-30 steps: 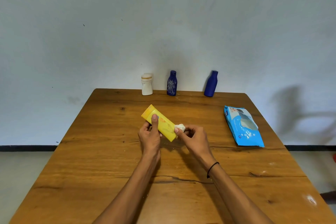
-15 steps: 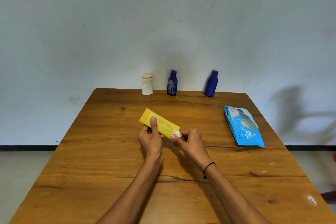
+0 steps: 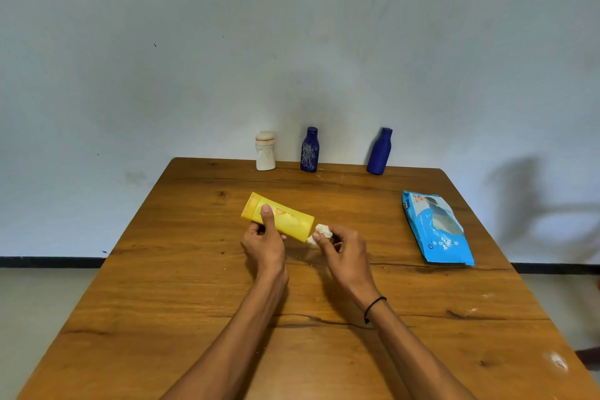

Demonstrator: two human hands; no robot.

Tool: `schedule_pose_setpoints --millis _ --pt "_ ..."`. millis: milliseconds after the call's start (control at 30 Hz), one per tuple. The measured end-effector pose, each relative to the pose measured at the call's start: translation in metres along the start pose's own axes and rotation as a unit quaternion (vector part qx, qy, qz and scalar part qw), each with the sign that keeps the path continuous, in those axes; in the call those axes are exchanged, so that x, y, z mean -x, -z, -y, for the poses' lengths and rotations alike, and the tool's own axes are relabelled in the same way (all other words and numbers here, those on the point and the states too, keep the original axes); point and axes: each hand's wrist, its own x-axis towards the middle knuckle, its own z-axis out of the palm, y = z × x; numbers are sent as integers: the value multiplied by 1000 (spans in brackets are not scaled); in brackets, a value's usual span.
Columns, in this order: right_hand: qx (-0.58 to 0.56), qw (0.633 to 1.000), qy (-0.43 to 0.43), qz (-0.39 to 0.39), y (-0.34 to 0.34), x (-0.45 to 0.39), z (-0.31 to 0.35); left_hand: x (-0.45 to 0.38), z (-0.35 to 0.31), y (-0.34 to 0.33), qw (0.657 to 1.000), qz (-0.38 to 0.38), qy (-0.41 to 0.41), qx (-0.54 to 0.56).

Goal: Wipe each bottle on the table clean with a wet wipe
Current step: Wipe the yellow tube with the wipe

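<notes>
My left hand (image 3: 264, 245) grips a yellow bottle (image 3: 285, 219) above the middle of the table, thumb across its front, cap end pointing up-left. My right hand (image 3: 344, 252) pinches a crumpled white wet wipe (image 3: 319, 232) against the bottle's lower right end. Three more bottles stand along the far edge: a white one (image 3: 265, 151), a dark blue patterned one (image 3: 310, 149) and a plain blue one (image 3: 380, 151).
A blue pack of wet wipes (image 3: 435, 227) lies flat at the right side of the wooden table (image 3: 162, 286). A grey wall rises right behind the far edge. A long crack runs across the tabletop near my forearms.
The yellow bottle has tilted flatter and shifted a little left in my left hand. My right hand keeps the wipe at the bottle's lower end, rubbing there.
</notes>
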Motion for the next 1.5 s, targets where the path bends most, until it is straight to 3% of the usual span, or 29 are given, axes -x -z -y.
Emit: schedule_pose_setpoints --millis 133,500,700,833,1167,1500 --pt "-39 999 -20 15 8 -5 -2 0 -2 2 999 32 7 -8" --pt "-53 997 -19 -46 19 -14 6 7 4 3 991 132 22 -1" --pt "83 989 122 5 14 -16 14 10 8 2 982 188 3 -32" --pt "140 975 169 22 10 -16 13 13 10 3 970 238 -8 -48" --pt "76 984 145 -73 9 -35 24 23 13 4 927 363 -29 -86" --pt "110 964 237 -44 17 -17 16 23 12 1 935 341 -51 -84"
